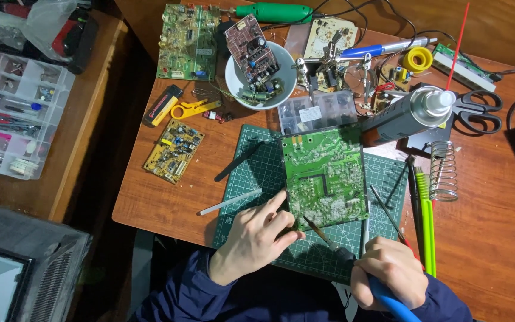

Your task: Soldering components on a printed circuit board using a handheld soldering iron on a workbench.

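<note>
A large green circuit board point(324, 176) lies solder side up on a dark green cutting mat point(251, 179). My left hand point(254, 238) rests on the mat and pinches the board's near left corner with thumb and forefinger. My right hand point(388, 274) is closed around the blue handle of a soldering iron point(335, 244). The iron's tip touches the board's near edge.
A white bowl point(233, 80) holding a circuit board, a grey spray can point(403, 116), scissors point(478, 110), a coil iron stand point(443, 170), tweezers point(387, 211) and green pens point(425, 220) surround the mat. A yellow board point(173, 150) lies left. A parts organiser point(16, 113) sits far left.
</note>
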